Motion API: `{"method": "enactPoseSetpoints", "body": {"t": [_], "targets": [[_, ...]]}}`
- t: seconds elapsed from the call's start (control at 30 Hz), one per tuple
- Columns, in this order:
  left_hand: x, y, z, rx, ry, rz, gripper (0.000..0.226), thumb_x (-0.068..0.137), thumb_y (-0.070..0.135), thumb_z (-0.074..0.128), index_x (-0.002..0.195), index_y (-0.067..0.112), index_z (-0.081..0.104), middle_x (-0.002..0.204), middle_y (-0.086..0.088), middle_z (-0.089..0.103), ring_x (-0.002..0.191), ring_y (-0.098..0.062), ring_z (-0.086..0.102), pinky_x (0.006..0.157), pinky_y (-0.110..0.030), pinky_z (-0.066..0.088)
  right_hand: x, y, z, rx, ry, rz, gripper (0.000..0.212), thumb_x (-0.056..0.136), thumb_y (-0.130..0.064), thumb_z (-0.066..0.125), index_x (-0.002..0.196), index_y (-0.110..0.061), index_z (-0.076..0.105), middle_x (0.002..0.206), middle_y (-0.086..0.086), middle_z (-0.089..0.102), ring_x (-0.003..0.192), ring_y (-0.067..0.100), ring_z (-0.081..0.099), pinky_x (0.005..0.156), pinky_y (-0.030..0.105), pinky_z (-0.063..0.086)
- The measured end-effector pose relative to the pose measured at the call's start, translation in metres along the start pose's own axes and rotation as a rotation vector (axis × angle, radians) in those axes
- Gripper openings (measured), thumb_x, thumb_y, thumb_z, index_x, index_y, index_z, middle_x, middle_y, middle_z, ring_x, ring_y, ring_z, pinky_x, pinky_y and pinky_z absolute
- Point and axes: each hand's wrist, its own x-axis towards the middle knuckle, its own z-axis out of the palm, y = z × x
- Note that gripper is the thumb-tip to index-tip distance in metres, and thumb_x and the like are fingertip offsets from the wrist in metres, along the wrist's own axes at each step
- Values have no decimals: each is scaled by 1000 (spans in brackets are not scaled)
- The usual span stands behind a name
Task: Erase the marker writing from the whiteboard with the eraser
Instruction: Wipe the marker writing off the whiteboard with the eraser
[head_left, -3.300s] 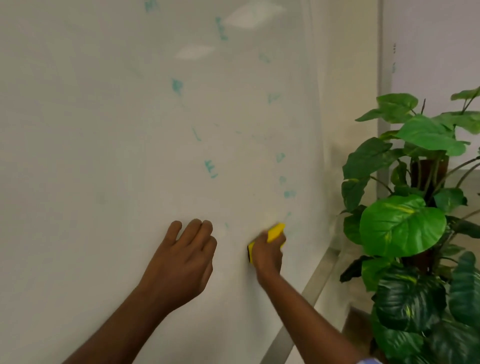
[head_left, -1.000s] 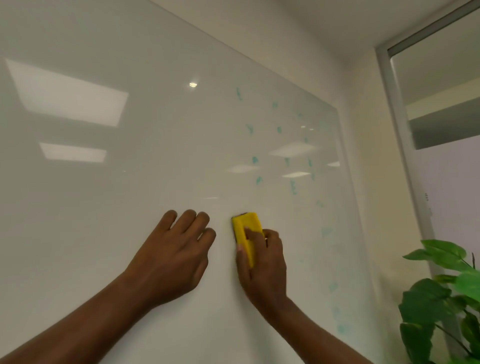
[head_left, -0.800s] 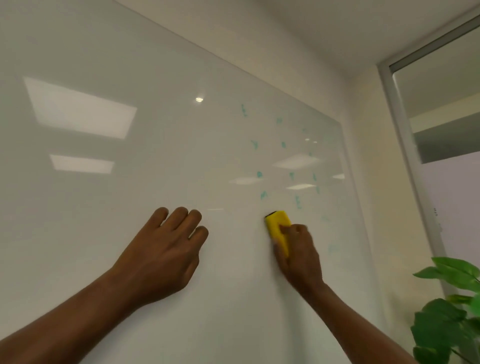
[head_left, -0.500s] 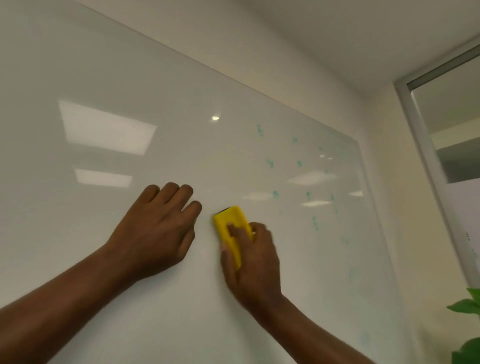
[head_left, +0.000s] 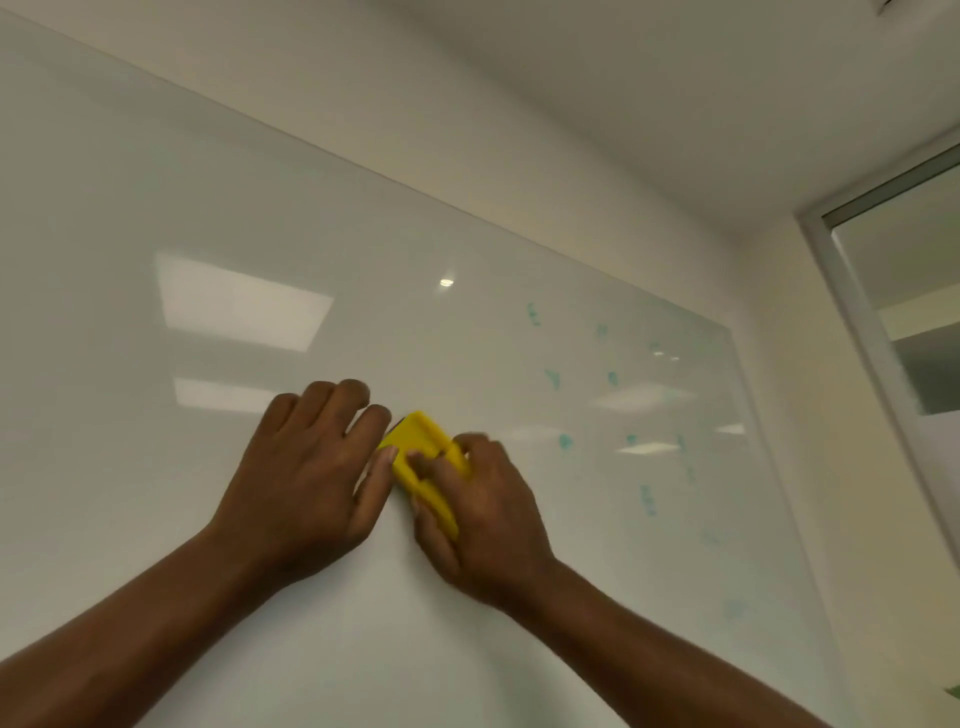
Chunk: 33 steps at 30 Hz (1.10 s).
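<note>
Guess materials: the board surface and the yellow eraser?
Whiteboard: looks like glass or a high-gloss coated panel; it mirrors ceiling lights sharply and shows no frame along the top edge. Eraser held by the right hand: likely molded yellow plastic, smooth with a slight sheen and rounded edges, and a dark strip at its tip, maybe a felt pad, unclear.

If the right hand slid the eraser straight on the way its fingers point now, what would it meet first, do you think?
The left hand, most likely: the right hand points up-left, and the yellow eraser already sits at the left index finger.
</note>
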Motion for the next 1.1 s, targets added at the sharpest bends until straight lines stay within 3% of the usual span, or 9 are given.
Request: {"method": "enactPoseSetpoints", "body": {"t": [0.1,0.27,0.33,0.4,0.6,0.83,0.9,1.03,1.1], "targets": [[-1,-1,2,17,-14,8,37,94,34,44,105,7,67,110,-14,61,93,-37,58,74,-45,43,-6,65,-26,-103,-126,-191,54,80,-30,73,131,-21,58,119,24,58,101,35,55,82,34,48],[6,-1,7,98,-78,66,35,91,34,42,96,8,66,102,-13,61,85,-34,57,71,-44,44,0,129,-37,-146,117,966,45,95,-35,55,137,-21,49,115,17,52,113,39,53,87,45,50],[14,1,11,111,-84,70,32,90,33,42,93,9,64,101,-12,60,84,-33,56,70,-44,44,15,119,-28,-155,156,1157,47,96,-39,51,139,-22,45,117,19,50,113,40,52,89,46,48],[25,5,17,119,-85,67,30,89,32,43,92,10,62,103,-13,60,84,-33,55,71,-43,44,23,95,-17,-160,158,999,49,94,-41,50,140,-24,44,117,15,49,113,37,51,86,43,48],[54,19,36,137,-59,83,21,86,29,50,90,12,60,104,-14,60,86,-35,55,72,-43,43,12,107,-30,-182,-63,-108,55,86,-33,65,139,-24,52,122,14,56,101,31,55,78,33,50],[61,22,47,182,-49,113,18,87,28,50,92,12,57,103,-11,56,86,-32,51,72,-43,41,66,166,-40,-270,121,1034,45,99,-34,45,143,-23,46,127,17,41,115,39,50,94,43,45],[63,23,48,189,-48,106,18,87,29,50,93,13,57,105,-11,57,87,-32,52,72,-43,41,89,143,-26,-298,162,872,46,97,-31,47,143,-23,47,130,17,44,112,40,50,93,44,45],[61,25,49,185,-51,99,20,88,31,47,92,13,57,105,-11,57,87,-32,52,72,-43,43,107,121,-14,-238,139,80,50,98,-35,50,146,-24,48,141,13,49,101,33,55,84,38,48],[61,25,50,190,-55,98,20,88,31,48,93,14,57,105,-11,58,87,-32,53,72,-43,44,115,151,-24,-272,80,-43,51,100,-35,51,150,-24,45,148,12,47,104,36,56,89,39,49]]}}
